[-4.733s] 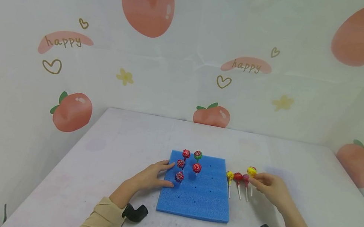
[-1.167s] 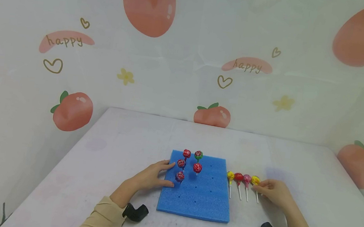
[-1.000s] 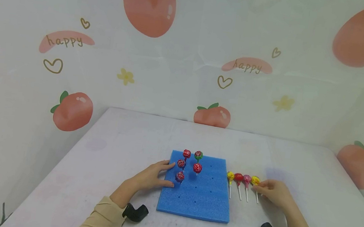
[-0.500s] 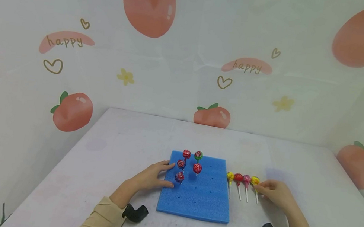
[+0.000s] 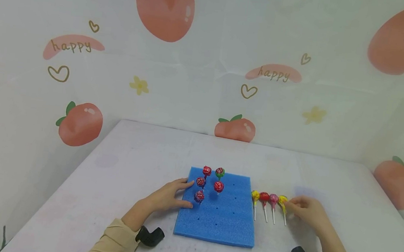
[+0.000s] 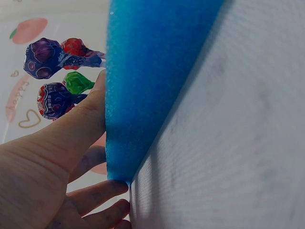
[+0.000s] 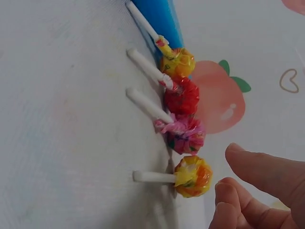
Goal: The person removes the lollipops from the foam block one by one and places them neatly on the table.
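Only right-wrist view shows us right hand (image 5: 309,213), fingers loosely parted, clear of 1 yellow lollipop (image 7: 193,178); left hand (image 5: 165,196), fingers spread, touches blue foam (image 5: 225,230).

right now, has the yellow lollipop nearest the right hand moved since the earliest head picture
Yes. Judged against the blue foam board, the yellow lollipop has moved rightward, farther from the board, and slightly lower in the head view.
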### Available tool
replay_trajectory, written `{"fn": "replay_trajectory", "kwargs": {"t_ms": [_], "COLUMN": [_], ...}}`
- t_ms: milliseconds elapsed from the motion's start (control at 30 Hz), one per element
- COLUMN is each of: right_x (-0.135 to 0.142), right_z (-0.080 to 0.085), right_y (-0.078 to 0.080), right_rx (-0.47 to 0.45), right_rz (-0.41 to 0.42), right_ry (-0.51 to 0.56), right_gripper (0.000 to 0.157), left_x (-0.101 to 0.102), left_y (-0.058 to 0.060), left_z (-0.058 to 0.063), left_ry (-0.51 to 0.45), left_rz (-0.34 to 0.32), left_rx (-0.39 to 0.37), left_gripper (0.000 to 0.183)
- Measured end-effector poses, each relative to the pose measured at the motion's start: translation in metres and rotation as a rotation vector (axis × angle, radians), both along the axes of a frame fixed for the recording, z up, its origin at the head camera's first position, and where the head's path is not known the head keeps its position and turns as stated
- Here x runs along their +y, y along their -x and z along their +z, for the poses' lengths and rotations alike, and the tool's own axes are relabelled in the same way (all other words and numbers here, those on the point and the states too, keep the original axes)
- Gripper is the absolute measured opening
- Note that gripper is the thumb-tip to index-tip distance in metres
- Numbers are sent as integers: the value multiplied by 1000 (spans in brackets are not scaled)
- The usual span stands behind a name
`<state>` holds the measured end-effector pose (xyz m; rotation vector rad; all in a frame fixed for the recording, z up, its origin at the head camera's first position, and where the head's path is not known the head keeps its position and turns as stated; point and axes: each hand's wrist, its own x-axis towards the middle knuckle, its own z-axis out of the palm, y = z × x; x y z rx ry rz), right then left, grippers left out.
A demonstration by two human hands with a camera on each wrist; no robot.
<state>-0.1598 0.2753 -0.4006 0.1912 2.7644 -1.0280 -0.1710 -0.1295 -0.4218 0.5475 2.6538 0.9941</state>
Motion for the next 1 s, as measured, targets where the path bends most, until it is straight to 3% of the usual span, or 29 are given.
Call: {"fn": "replay_trajectory", "kwargs": {"t_ms": [367,1000], "right_x": [-14,-44], "right_z": [6,16], "right_y": [2,5], "right_rx": [54,142], "right_rz": [23,166], "right_ry": [-14,31], "right_gripper": [42,33], "left_x": [0,0], "left_y": [0,0], "left_z": [-1,1], "left_ry": [2,-5], "left_rz": [-3,-6], "left_rx": [7,4], "left_gripper": [72,72]}}
